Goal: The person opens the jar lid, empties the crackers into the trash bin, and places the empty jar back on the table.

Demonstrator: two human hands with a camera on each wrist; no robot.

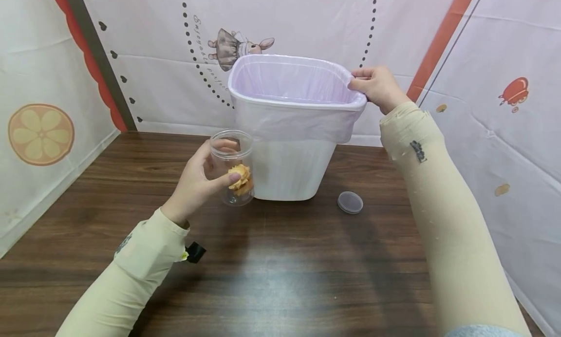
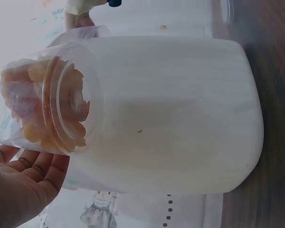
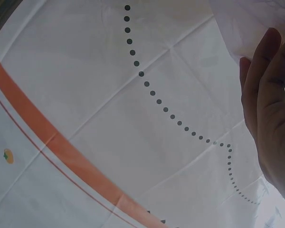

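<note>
My left hand (image 1: 190, 186) holds a clear round plastic jar (image 1: 231, 154) upright by its side, thumb across the front. Inside, near the bottom, are golden ridged cookies (image 1: 241, 181), seen larger through the jar in the left wrist view. The jar's top has no cap on it. Just behind it stands a white trash bin (image 1: 289, 174), lined with a thin lilac bag (image 1: 302, 122) folded over the rim. At the bin's right corner my right hand (image 1: 378, 88) pinches the bag and rim between thumb and fingers.
A round clear lid (image 1: 350, 203) lies on the dark wood table (image 1: 271, 269), right of the bin's base. Printed white cloth (image 1: 307, 20) hangs behind the table and on both sides. A black tab (image 1: 195, 252) sticks out by the left cuff.
</note>
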